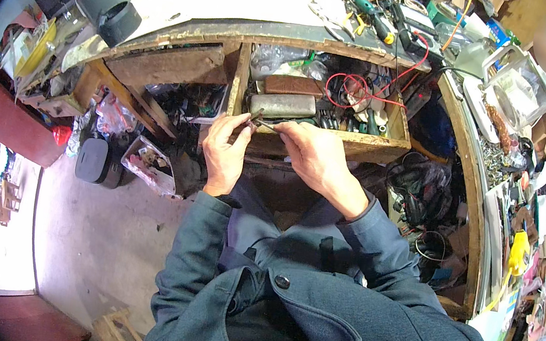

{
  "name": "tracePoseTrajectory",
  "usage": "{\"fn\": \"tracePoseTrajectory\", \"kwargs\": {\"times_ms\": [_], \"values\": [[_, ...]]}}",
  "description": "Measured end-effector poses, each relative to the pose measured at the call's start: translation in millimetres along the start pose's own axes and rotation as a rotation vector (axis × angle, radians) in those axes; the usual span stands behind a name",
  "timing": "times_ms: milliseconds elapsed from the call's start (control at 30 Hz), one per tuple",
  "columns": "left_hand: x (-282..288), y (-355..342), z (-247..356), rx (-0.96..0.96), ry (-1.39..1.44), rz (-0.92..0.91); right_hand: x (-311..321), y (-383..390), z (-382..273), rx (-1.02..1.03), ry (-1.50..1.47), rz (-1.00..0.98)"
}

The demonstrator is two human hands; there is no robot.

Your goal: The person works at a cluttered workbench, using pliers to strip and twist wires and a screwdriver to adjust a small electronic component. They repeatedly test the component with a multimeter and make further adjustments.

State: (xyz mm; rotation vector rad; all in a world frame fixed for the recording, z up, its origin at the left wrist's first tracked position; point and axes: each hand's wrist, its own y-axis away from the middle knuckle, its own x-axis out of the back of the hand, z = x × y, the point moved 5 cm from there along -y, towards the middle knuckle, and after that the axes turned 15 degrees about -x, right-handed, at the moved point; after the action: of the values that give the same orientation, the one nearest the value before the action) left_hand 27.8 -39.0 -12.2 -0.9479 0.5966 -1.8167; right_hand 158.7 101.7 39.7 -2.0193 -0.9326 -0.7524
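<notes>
My left hand (225,150) pinches a small dark object (256,115) over the front of an open wooden drawer (361,142). My right hand (319,163) grips a thin rod-like piece (268,127), its tip at or very near that object; I cannot tell whether they touch. Just beyond my fingers lie a grey oblong case (283,104) and a brown one (293,85), with clear plastic bags (274,59), red cables (351,87) and tool handles (372,123) also in the drawer.
A cluttered bench (203,21) wraps round the front and right, carrying tools (371,17) and plastic bins (522,87). A yellow tool (519,253) sits at right. On the concrete floor (104,230) at left stand a dark bin (93,159) and an open box (148,163).
</notes>
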Motion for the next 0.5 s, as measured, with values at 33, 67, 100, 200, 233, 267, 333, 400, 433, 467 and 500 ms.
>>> {"fn": "tracePoseTrajectory", "kwargs": {"times_ms": [33, 67, 100, 200, 233, 267, 333, 400, 433, 467, 500], "values": [[0.5, 0.0, -0.2, -0.005, -0.007, -0.004, -1.4, -0.5, -1.7, -0.006, 0.054, 0.000], [0.8, 0.1, -0.5, -0.006, -0.008, -0.009, -2.4, -1.0, -2.7, -0.009, 0.094, -0.005], [1.5, -0.3, -0.8, -0.007, -0.009, -0.015, -3.2, -1.9, -3.9, -0.012, 0.135, -0.010], [2.1, -0.7, -0.2, -0.015, -0.008, -0.025, -5.9, -3.4, -5.3, -0.017, 0.196, -0.011], [1.7, -0.6, 0.2, -0.018, -0.006, -0.026, -6.2, -3.4, -5.5, -0.019, 0.207, -0.010], [1.7, -0.7, 1.0, -0.026, -0.005, -0.006, -6.2, -3.1, -6.5, -0.014, 0.209, -0.011], [0.7, -1.1, 2.8, -0.040, -0.003, 0.035, -5.5, -3.0, -8.2, -0.003, 0.214, -0.013], [0.2, -1.2, 3.7, -0.049, 0.003, 0.039, -5.4, -4.2, -8.6, 0.018, 0.212, -0.011], [0.0, -1.2, 4.2, -0.053, 0.006, 0.041, -5.3, -4.7, -8.8, 0.029, 0.211, -0.010], [-0.3, -0.8, 3.8, -0.048, 0.003, 0.045, -5.1, -5.1, -9.3, 0.033, 0.220, -0.012], [-0.4, -0.1, 3.1, -0.042, -0.001, 0.050, -4.7, -5.7, -10.7, 0.037, 0.229, -0.014]]}}
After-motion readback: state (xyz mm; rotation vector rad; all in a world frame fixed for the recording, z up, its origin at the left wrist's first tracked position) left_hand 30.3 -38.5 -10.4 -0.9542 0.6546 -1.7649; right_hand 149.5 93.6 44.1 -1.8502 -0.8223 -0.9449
